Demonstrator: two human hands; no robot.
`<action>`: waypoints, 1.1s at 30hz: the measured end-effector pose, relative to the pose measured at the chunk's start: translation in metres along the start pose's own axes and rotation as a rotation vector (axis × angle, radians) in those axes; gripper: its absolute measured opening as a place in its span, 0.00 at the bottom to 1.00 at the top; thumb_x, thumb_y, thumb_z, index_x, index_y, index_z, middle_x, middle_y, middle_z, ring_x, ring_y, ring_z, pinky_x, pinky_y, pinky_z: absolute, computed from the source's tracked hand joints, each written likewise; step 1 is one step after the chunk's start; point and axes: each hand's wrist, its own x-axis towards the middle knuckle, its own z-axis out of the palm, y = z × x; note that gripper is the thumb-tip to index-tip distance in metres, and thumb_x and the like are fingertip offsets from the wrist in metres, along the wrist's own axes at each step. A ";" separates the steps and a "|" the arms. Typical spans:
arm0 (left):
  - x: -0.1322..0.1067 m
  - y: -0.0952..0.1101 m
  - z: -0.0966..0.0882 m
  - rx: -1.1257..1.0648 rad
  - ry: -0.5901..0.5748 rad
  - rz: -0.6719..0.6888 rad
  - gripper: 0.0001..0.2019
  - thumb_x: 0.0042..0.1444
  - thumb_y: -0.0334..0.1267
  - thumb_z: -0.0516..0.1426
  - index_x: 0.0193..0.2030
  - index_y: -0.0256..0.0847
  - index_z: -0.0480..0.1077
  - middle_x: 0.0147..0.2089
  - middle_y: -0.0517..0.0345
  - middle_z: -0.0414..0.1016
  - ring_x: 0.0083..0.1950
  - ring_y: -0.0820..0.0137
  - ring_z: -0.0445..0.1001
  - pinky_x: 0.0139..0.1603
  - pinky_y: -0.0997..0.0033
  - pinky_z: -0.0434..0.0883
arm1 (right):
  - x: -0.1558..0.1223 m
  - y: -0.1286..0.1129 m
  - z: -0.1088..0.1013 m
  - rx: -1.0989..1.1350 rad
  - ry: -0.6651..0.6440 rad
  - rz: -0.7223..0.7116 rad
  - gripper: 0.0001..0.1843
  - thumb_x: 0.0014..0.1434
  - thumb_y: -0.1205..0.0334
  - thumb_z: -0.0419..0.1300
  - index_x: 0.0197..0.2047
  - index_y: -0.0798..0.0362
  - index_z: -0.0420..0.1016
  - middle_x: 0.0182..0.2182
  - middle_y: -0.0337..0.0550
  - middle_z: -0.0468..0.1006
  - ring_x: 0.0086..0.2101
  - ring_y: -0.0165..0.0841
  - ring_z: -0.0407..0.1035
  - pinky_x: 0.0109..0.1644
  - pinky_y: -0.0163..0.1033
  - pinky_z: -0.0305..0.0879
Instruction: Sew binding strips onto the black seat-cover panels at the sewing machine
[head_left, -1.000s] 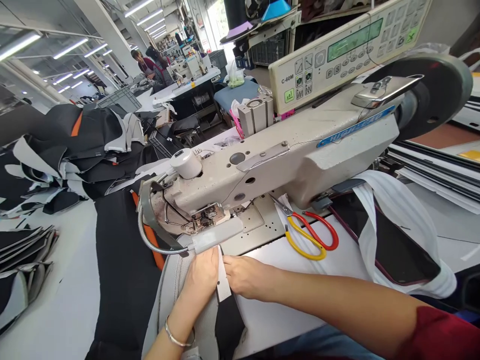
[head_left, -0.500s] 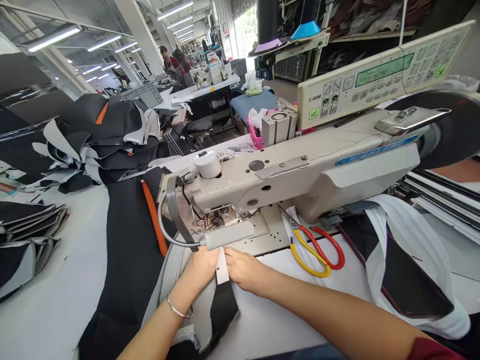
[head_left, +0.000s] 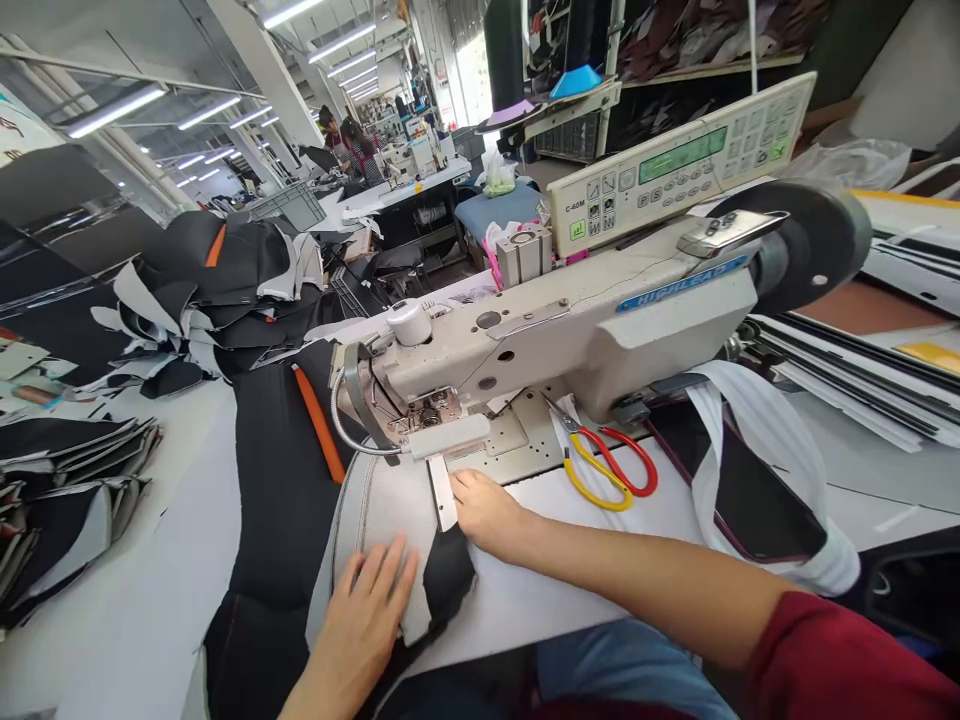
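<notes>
The sewing machine (head_left: 555, 335) is showing smooth painted metal with a low sheen; its base plate (head_left: 517, 455) is gleaming like bare metal. The scissors (head_left: 576, 428) are pairing metal blades with glossy, plastic-looking handles. The grey cloth (head_left: 390, 510) and black cloth (head_left: 277, 480) are looking matt, the pale strip (head_left: 444, 495) smooth. The phone (head_left: 765, 490) is showing a glossy, glass-like face, and the worktop (head_left: 187, 500) is looking smooth.
</notes>
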 end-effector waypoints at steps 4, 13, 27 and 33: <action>0.018 -0.003 0.002 -0.232 0.121 0.012 0.24 0.45 0.20 0.44 0.49 0.37 0.65 0.46 0.51 0.72 0.42 0.67 0.69 0.40 0.69 0.70 | -0.022 -0.024 -0.015 -0.155 -0.054 0.024 0.07 0.54 0.68 0.54 0.35 0.61 0.70 0.37 0.55 0.66 0.39 0.42 0.59 0.31 0.42 0.58; 0.049 0.010 -0.028 -0.747 -0.259 0.054 0.18 0.48 0.26 0.49 0.46 0.43 0.67 0.43 0.57 0.73 0.40 0.72 0.71 0.42 0.73 0.71 | -0.042 -0.021 -0.013 -0.098 0.010 -0.331 0.10 0.60 0.67 0.50 0.36 0.62 0.71 0.42 0.51 0.64 0.45 0.37 0.56 0.38 0.39 0.58; 0.065 0.029 0.029 -0.126 0.154 0.026 0.13 0.53 0.22 0.46 0.42 0.31 0.67 0.43 0.46 0.70 0.44 0.63 0.68 0.43 0.63 0.69 | -0.033 -0.032 -0.025 -0.181 -0.073 -0.414 0.05 0.51 0.68 0.58 0.26 0.57 0.75 0.27 0.50 0.73 0.32 0.39 0.63 0.34 0.42 0.56; 0.065 0.030 0.030 -0.143 0.146 -0.007 0.12 0.54 0.23 0.46 0.40 0.30 0.67 0.39 0.47 0.71 0.39 0.65 0.68 0.37 0.67 0.70 | -0.032 -0.036 -0.017 -0.142 -0.091 -0.385 0.06 0.50 0.67 0.59 0.23 0.54 0.73 0.25 0.47 0.72 0.30 0.39 0.63 0.33 0.42 0.54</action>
